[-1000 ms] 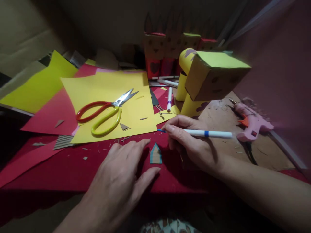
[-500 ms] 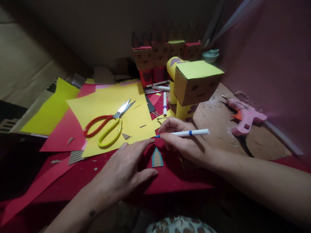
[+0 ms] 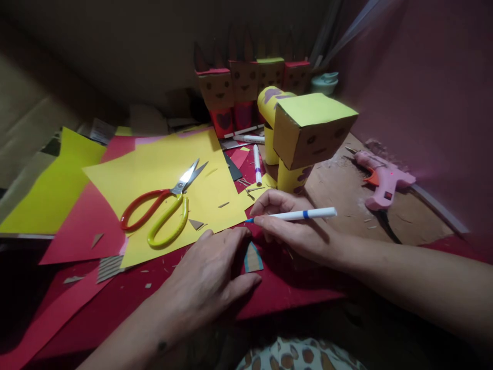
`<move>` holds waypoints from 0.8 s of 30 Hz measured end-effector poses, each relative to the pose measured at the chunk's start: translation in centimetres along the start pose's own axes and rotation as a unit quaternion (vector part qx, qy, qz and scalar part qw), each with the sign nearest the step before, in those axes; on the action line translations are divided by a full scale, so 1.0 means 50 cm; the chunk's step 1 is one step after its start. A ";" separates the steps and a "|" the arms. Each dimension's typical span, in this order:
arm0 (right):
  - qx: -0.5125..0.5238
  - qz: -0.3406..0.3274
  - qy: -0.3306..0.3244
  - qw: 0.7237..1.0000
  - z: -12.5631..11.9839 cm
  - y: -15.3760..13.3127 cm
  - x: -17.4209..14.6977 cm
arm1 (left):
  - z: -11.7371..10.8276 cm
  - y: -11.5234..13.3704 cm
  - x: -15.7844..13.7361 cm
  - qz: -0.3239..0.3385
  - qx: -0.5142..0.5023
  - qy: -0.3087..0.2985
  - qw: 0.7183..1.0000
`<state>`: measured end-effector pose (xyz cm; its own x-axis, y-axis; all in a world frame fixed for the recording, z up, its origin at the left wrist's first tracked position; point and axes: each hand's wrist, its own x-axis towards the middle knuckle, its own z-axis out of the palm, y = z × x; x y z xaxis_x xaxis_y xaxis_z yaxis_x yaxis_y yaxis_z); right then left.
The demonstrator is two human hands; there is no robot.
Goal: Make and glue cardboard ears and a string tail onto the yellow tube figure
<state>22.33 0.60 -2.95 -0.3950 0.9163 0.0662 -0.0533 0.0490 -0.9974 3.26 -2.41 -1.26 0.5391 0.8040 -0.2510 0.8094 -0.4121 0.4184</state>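
Observation:
A white marker with a blue band [image 3: 304,214] is pinched in my right hand [image 3: 292,221], its blue tip pointing left. Just below that tip, a small pointed cardboard piece [image 3: 253,259] with blue-coloured edges lies on the red tabletop. My left hand [image 3: 210,270] rests beside the piece, thumb and fingers apart and nothing gripped. Its fingertips are close to the piece's point; whether they touch it I cannot tell. Behind my right hand stands a cardboard box-headed figure [image 3: 308,133] with a drawn face and yellow tube parts.
Scissors [image 3: 179,187] with red and yellow handles lie partly opened on yellow paper [image 3: 208,154]. A pink glue gun [image 3: 385,177] lies on a cardboard sheet [image 3: 342,205] at right. Several box-headed figures [image 3: 219,92] stand at the back, near a purple-banded marker [image 3: 257,164].
The view has shifted slightly. My left hand has moved closer to the cardboard piece's point, partly covering it. My right hand keeps the marker in nearly the same pose.

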 end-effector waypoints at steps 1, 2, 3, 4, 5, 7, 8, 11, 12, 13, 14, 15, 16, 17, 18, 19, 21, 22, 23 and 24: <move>-0.005 -0.002 0.001 1.000 0.000 -0.001 0.000 | 0.002 -0.001 0.000 0.001 -0.002 0.003 1.000; -0.007 -0.006 0.001 1.000 -0.001 -0.002 -0.001 | 0.003 -0.002 0.000 0.003 -0.003 0.010 1.000; -0.009 -0.010 -0.002 1.000 -0.001 -0.002 -0.002 | 0.005 -0.003 0.000 0.006 -0.003 0.014 1.000; -0.011 -0.015 -0.007 1.000 -0.001 -0.003 -0.004 | 0.007 -0.004 0.000 0.008 -0.003 0.019 1.000; -0.013 -0.018 -0.011 1.000 -0.001 -0.003 -0.006 | 0.008 -0.005 0.001 0.010 -0.003 0.020 1.000; -0.027 -0.025 -0.014 0.999 0.000 -0.005 -0.010 | 0.009 -0.006 0.002 0.016 -0.004 0.025 1.000; -0.037 -0.027 -0.012 0.999 0.001 -0.005 -0.011 | 0.009 -0.005 0.002 0.018 -0.005 0.027 0.999; -0.059 -0.034 -0.003 0.998 0.004 -0.005 -0.014 | 0.010 -0.001 0.003 0.013 -0.008 0.028 0.999; -0.060 -0.039 0.001 0.997 0.004 -0.005 -0.014 | 0.010 0.000 0.002 0.011 -0.007 0.030 0.999; -0.059 -0.044 0.006 0.997 0.004 -0.005 -0.014 | 0.011 0.001 0.001 0.010 -0.005 0.033 0.999; -0.055 -0.048 0.010 0.997 0.004 -0.004 -0.014 | 0.012 0.001 -0.001 0.010 -0.005 0.040 0.999; -0.049 -0.049 0.012 0.998 0.004 -0.004 -0.014 | 0.012 0.000 -0.003 0.010 -0.011 0.050 0.999; -0.042 -0.047 0.014 0.998 0.003 -0.004 -0.014 | 0.012 -0.002 -0.006 0.005 -0.026 0.060 0.998; -0.034 -0.044 0.017 0.998 0.003 -0.005 -0.014 | 0.012 -0.004 -0.010 -0.006 -0.049 0.072 0.996; -0.027 -0.041 0.022 0.999 0.002 -0.007 -0.014 | 0.010 -0.007 -0.013 -0.021 -0.076 0.086 0.993; -0.022 -0.039 0.028 0.999 0.001 -0.009 -0.014 | 0.007 -0.010 -0.016 -0.040 -0.103 0.103 0.989; -0.015 -0.046 0.039 0.998 -0.001 -0.015 -0.013 | -0.004 -0.015 -0.019 -0.074 -0.141 0.137 0.978; -0.012 -0.053 0.042 0.998 -0.003 -0.018 -0.013 | -0.012 -0.017 -0.019 -0.082 -0.150 0.153 0.973; -0.009 -0.058 0.044 0.997 -0.004 -0.021 -0.013 | -0.021 -0.019 -0.018 -0.082 -0.156 0.162 0.971; -0.004 -0.059 0.046 0.997 -0.006 -0.024 -0.013 | -0.030 -0.021 -0.016 -0.074 -0.164 0.167 0.969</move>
<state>22.93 0.07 -1.79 -0.2998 0.9368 0.1805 -0.0877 0.1614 -0.9830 1.64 -1.99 -0.16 0.2725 0.9604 -0.0570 0.7254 -0.1662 0.6680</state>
